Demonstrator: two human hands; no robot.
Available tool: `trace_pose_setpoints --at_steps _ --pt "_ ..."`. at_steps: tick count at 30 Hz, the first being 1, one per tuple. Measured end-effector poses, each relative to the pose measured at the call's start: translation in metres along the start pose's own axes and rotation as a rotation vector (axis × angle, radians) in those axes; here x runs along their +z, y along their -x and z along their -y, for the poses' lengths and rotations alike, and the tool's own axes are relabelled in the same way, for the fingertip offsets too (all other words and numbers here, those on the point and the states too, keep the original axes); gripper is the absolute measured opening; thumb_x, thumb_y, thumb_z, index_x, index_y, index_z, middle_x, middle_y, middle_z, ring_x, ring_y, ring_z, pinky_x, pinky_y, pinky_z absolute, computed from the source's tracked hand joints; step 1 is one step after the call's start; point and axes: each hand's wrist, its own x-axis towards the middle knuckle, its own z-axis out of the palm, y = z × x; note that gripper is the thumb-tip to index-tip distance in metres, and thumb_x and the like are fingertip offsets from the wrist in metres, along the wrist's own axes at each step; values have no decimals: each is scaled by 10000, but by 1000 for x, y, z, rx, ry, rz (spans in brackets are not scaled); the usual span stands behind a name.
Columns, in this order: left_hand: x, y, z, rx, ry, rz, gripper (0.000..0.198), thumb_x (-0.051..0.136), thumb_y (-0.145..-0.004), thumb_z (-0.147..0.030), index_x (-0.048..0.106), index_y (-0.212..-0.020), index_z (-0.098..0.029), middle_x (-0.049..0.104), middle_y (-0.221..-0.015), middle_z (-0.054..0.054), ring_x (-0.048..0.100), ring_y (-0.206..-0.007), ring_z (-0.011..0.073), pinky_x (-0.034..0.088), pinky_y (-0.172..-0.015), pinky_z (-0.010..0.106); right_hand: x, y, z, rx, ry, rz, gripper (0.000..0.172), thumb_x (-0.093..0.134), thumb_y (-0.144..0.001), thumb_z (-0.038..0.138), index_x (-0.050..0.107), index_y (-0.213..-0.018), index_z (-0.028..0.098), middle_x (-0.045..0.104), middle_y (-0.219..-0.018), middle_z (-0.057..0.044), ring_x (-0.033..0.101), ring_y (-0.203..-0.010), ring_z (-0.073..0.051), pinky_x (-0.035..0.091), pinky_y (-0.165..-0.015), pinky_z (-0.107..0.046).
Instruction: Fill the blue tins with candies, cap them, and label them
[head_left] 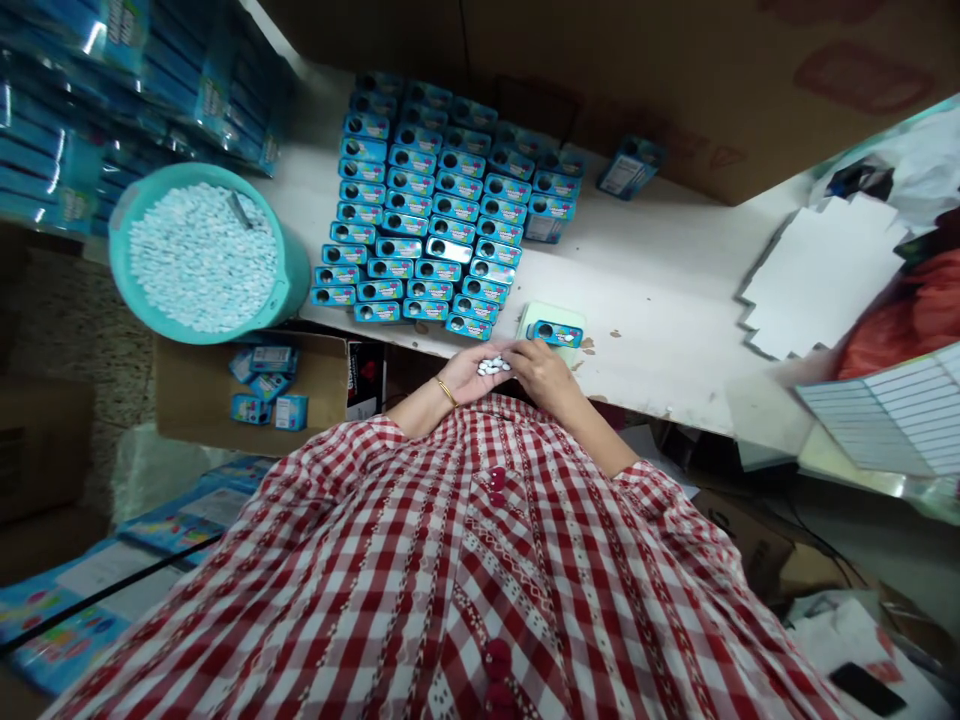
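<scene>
Tablets [493,366], small and white, are cradled in the left hand [466,374], which is held palm-up and loosely cupped, not closed, just below ctr of frame at the table's near edge. The right hand [544,375] is seen beside it, fingertips at the heap. Whether a tablet is pinched can't be told, as the fingers are too small and partly hidden.

Just above the right hand, a lone blue tin [555,333] is set on a pale green pad [534,313], apart from the rest. At upper ctr, rows of blue tins [442,200] are packed edge to edge on the white table [660,290]. At left of frame, a teal bucket [296,275], filled w/ like white pieces, is stood against the table's end. Below it, a cardboard box [180,390] w/ a few more tins is seen. At right of frame, white card sheets [817,270] are stacked.

Judged from the pic, the step in hand appears to be portioning, w/ tablets being picked from the palm for the lone tin. A fine pinch would be called for next, w/ the palm held level so nothing is spilled and the tin's small opening lined up.
</scene>
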Motion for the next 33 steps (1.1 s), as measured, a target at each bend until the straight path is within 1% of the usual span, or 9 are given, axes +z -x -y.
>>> trace_pose_setpoints --at_steps 3,6,10,14,17,19,22,27,33 --pt "3 -4 4 -34 1 8 358 401 -786 -7 629 -1059 -50 698 -793 87 656 -736 138 499 -904 325 -1 9 -10 -43 23 17 272 415 -918 190 654 -1048 177 631 -978 -103 534 -857 -205 484 -747 -335" --pt "7 -7 5 -51 5 26 335 409 -778 -7 631 -1028 -32 694 -779 98 656 -728 135 495 -912 316 -6 16 -21 -61 -15 -27 264 410 -926 198 652 -1029 177 640 -960 -98 557 -876 -193 488 -766 -320" --pt "6 -11 2 -30 0 31 344 426 -772 -19 616 -1059 -37 703 -885 144 674 -876 184 480 -948 320 -11 13 -40 98 -56 -204 262 426 -928 276 663 -985 179 644 -946 -109 585 -903 -192 497 -817 -329" --pt "0 -12 -3 -14 9 19 364 420 -774 -20 597 -1090 -51 697 -975 160 668 -951 202 489 -941 318 -16 13 -56 201 -98 -287 261 437 -922 300 666 -995 197 655 -929 -92 610 -871 -181 512 -793 -316" --pt "-6 -6 -6 -5 27 -25 394 408 -792 -32 571 -1149 -71 698 -979 150 668 -957 199 502 -928 326 -21 24 -66 315 -90 -416 261 423 -922 283 659 -1017 227 658 -940 -77 612 -888 -187 503 -807 -337" --pt "-11 0 -10 15 47 -75 404 408 -799 -38 560 -1172 -80 701 -971 141 672 -947 194 509 -920 321 -24 35 -71 380 -48 -466 246 439 -910 281 662 -998 229 658 -907 -73 605 -877 -201 493 -812 -362" --pt "-22 8 -14 57 79 -122 415 414 -790 -25 554 -1178 -72 700 -969 135 668 -958 188 508 -922 303 -24 47 -75 397 8 -427 212 479 -886 290 671 -954 232 655 -879 -64 587 -863 -212 474 -824 -381" --pt "-38 13 -17 104 108 -112 382 423 -783 -24 572 -1133 -54 693 -1004 144 649 -1013 191 498 -940 291 -18 49 -74 390 24 -381 222 472 -884 286 676 -949 230 645 -903 -64 552 -876 -218 443 -838 -388" --pt "-40 15 -17 107 117 -120 396 415 -795 -37 561 -1161 -76 688 -1037 146 643 -1030 196 502 -943 314 -14 43 -72 379 49 -323 242 462 -887 283 684 -960 218 641 -920 -79 518 -855 -230 432 -794 -391"
